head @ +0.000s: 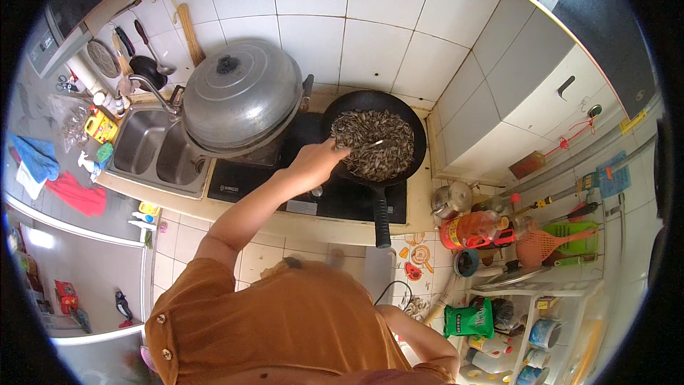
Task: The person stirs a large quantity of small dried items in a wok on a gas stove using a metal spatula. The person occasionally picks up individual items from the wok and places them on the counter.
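Observation:
My left hand (320, 163) reaches over the near left part of a black wok (419, 139) on the black cooktop (334, 206). Its fingers are closed on what looks like a cooking utensil (377, 144), mostly hidden by the hand and by the striped sunflower seeds (385, 163) that fill the wok's bottom. A small bright glint shows on the utensil. The wok's ribbed black handle (381, 219) points towards me, over the counter edge. My right forearm is at the lower right, while the right hand is out of view.
Left of the wok stands a large lidded aluminium pot (240, 99), beside a double steel sink (140, 139). Oil bottles (478, 227) and a small metal pot (451, 199) are at the right. A shelf rack (526, 326) holds jars and a green packet (469, 321). Utensils hang on the tiled wall.

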`<state>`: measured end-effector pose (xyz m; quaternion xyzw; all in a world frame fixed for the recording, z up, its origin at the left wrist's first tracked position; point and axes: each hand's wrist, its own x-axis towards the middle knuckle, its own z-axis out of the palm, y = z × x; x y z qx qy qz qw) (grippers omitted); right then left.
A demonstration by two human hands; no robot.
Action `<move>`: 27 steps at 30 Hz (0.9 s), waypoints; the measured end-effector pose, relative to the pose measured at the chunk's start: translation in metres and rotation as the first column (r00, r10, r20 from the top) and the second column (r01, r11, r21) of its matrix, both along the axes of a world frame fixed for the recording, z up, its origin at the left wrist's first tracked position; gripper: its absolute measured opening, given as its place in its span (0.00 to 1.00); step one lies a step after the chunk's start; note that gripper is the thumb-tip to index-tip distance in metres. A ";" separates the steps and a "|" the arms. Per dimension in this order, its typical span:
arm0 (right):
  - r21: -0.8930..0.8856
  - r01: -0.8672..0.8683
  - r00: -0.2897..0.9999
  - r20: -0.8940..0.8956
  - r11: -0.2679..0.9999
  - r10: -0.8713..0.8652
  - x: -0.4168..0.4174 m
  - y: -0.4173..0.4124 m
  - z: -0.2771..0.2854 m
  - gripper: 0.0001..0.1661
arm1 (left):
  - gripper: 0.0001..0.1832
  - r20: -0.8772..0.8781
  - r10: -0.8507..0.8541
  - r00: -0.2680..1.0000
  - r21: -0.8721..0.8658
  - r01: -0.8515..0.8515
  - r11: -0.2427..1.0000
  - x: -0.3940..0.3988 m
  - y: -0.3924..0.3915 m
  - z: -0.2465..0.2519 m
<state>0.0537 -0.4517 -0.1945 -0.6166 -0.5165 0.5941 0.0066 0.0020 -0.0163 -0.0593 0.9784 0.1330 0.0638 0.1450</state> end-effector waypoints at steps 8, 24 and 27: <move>-0.004 -0.025 1.000 0.000 1.000 0.025 0.001 0.005 -0.003 0.27 | 0.31 -0.060 0.030 0.998 0.095 -0.024 0.995 0.016 -0.023 -0.017; -0.013 -0.030 1.000 0.005 0.999 0.030 -0.001 0.003 -0.011 0.28 | 0.20 -0.222 0.301 0.927 0.151 -0.273 0.950 0.045 0.066 0.021; -0.013 -0.033 0.999 0.008 0.999 0.033 -0.002 -0.001 -0.011 0.28 | 0.17 -0.175 0.330 0.927 -0.625 -0.364 0.690 0.065 0.069 -0.038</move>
